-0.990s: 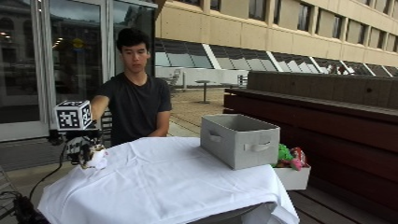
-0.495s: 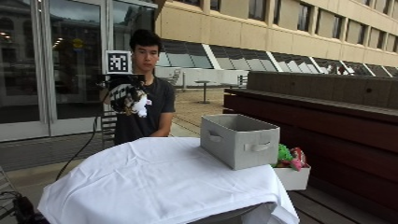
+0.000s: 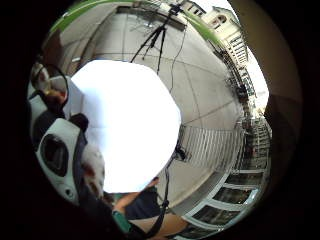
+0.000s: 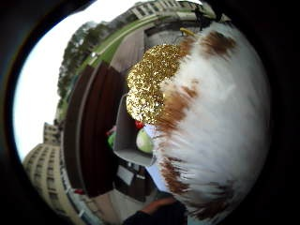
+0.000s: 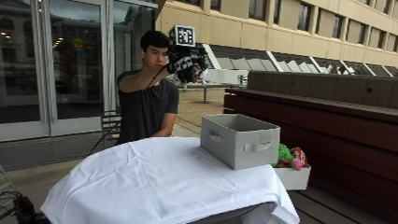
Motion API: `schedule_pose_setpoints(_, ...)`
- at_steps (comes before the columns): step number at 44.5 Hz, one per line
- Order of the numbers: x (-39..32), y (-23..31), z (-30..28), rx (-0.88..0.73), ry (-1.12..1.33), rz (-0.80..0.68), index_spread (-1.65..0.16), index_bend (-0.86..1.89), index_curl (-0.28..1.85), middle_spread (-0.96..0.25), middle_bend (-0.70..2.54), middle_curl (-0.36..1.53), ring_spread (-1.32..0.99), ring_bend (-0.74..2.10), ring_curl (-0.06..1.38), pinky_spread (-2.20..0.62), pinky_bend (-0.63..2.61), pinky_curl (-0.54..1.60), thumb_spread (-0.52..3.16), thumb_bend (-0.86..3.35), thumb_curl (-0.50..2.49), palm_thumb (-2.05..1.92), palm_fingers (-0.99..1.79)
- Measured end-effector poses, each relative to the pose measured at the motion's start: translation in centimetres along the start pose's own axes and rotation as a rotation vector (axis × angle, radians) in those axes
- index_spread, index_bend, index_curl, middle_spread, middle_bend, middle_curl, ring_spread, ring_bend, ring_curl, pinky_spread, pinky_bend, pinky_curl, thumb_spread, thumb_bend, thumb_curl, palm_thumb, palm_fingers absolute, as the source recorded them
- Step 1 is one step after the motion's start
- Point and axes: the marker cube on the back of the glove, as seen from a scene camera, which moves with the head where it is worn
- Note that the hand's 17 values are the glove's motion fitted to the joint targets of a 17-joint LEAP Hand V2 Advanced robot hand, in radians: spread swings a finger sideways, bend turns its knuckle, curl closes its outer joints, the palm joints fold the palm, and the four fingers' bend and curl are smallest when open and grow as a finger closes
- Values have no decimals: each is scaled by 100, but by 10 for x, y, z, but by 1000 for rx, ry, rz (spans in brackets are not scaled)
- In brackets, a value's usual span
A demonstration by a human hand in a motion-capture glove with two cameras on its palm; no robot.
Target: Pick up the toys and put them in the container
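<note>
White-and-brown plush with a gold glitter patch, the toy (image 4: pixel 211 117) fills my thumb-side view, grasped in the gloved right hand (image 5: pixel 185 65) high above the table (image 5: pixel 155 182). I judge the carry could overshoot and drop it past the grey container (image 5: pixel 239 140). Only the thumb-side view shows the fur; only the outside view shows the white bin (image 5: pixel 292 176) of toys beyond.

Container (image 5: pixel 240 145) on the table (image 5: pixel 149 186), near its right edge. Just right of it and lower, a small box (image 5: pixel 292 176) with toys (image 5: pixel 290 157) inside. Behind the table, a seated person, hand (image 5: pixel 185 65) with plush toy (image 5: pixel 200 73) raised high, left of and above the container.
</note>
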Motion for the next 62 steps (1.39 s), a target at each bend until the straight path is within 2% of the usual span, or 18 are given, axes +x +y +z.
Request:
schedule_pose_setpoints(18,-175,10,-23,21,-22,-151,-39,6,-2,-39,100,70,-39,138,51,-44,98,38,63,11,98,72,92)
schedule_pose_setpoints(30,-222,11,17,-21,-20,-180,-39,6,-2,-40,99,70,-39,138,50,-44,99,38,64,9,103,71,91)
schedule_pose_setpoints(43,-226,-9,61,-119,37,-187,-38,6,-2,-41,95,70,-39,137,49,-44,103,39,67,5,106,69,86)
schedule_pose_setpoints(47,-217,-20,79,-170,16,-204,-36,0,-3,-40,82,66,-39,132,47,-43,117,43,77,-5,100,53,67)
schedule_pose_setpoints(49,-216,-21,82,-186,-4,-210,-35,-1,-1,-33,71,63,-33,123,45,-38,125,46,89,-12,90,37,37)
schedule_pose_setpoints(50,-216,-21,83,-187,-10,-213,-35,0,-1,-32,73,64,-33,125,47,-38,126,47,93,-10,88,34,38)
schedule_pose_setpoints(51,-217,-19,83,-186,-14,-216,-33,3,0,-25,57,59,-28,112,43,-32,131,48,93,-18,83,19,1)
schedule_pose_setpoints(52,-218,-16,82,-184,-14,-220,-33,7,3,-22,56,60,-25,113,46,-31,134,51,95,-16,80,15,-3)
schedule_pose_setpoints(56,-213,-9,79,-167,-6,-221,-31,13,5,-13,44,53,-17,93,36,-22,136,46,97,-15,69,-6,-19)
schedule_pose_setpoints(62,-191,1,70,-152,-17,-200,-30,15,10,-7,35,49,-10,76,28,-14,128,42,99,-12,57,-14,-20)
